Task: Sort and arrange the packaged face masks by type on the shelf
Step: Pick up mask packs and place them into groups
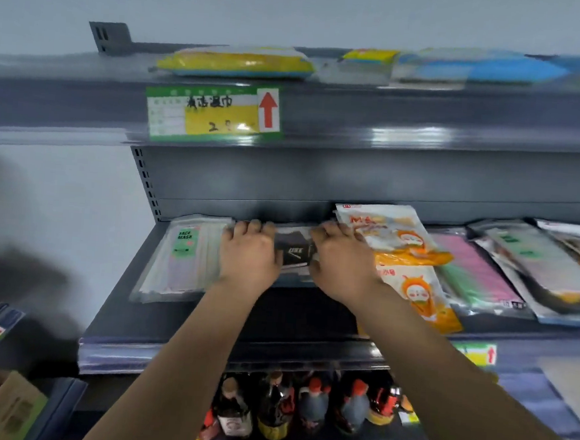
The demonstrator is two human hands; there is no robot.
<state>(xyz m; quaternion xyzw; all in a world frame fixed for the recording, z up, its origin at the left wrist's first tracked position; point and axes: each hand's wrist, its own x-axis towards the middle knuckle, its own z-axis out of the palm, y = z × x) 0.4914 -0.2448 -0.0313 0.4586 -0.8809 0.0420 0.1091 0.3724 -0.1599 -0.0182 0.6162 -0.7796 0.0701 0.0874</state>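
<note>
Black mask pack (295,252): flat on middle shelf (178,318), grasped by left hand (250,251) and right hand (342,261), each grip curled on one end; clear "FACE MASK" pack (183,257) just left, orange pack (397,236) just right

One head-worn wide-angle view, we look forward and slightly down at a dark store shelf (178,318) close in front of us, our two forearms reaching in from the bottom edge, upper shelf above eye line, bottles (303,406) on the lower shelf.
</note>
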